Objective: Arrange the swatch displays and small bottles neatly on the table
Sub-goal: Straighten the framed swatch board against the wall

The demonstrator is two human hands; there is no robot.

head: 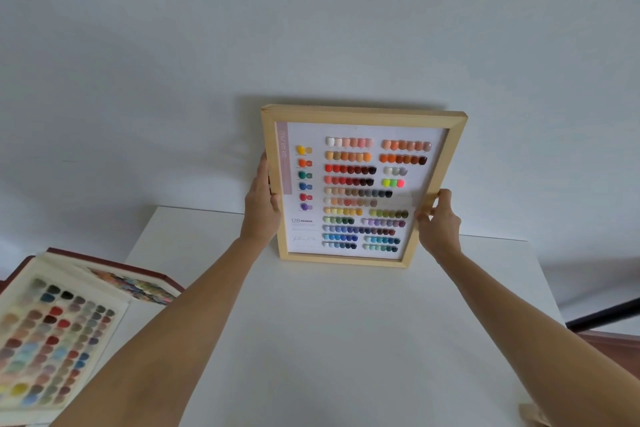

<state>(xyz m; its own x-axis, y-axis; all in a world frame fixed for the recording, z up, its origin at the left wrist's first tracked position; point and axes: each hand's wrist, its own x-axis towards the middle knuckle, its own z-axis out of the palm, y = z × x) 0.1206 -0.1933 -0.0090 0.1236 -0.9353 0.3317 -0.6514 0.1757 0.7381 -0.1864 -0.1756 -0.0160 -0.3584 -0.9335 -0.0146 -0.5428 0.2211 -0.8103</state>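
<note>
A wooden-framed swatch display with rows of coloured nail tips stands upright at the back of the white table, close to the wall and slightly tilted. My left hand grips its left frame edge. My right hand grips its right frame edge. A flat swatch sheet with many coloured tips lies at the left. A second swatch sheet lies behind it. No small bottles are in view.
The two flat sheets rest on a dark red surface left of the table. A plain white wall rises behind the table. A dark bar and a reddish-brown floor show at the right. A beige object sits at the table's front right corner.
</note>
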